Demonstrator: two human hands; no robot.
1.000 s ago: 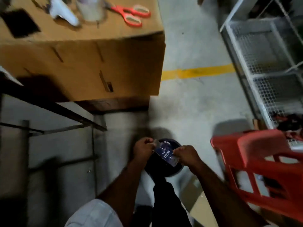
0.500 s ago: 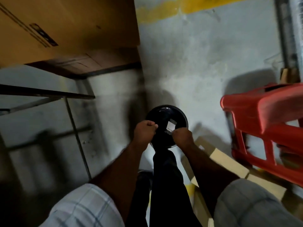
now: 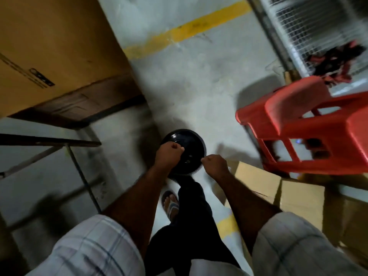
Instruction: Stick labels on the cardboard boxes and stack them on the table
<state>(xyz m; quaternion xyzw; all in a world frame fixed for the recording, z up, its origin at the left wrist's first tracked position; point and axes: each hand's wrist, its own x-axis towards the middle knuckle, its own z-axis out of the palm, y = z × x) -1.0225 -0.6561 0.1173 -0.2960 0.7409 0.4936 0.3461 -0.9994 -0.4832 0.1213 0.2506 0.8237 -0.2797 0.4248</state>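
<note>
My left hand and my right hand hover as fists over a black round bin on the floor, a small gap between them. Fingers of both are curled, and no label or paper shows in either. A large cardboard box sits on the table at upper left. Smaller cardboard boxes lie on the floor to the right of my right arm.
A red plastic stool stands at right, beside a white wire rack. The table's dark metal frame crosses the left side. A yellow line runs over the concrete floor. My sandalled foot is below the bin.
The printed piece held between both hands a second ago is gone from sight. My hands have drawn apart over the bin, and the view has tilted down toward the floor.
</note>
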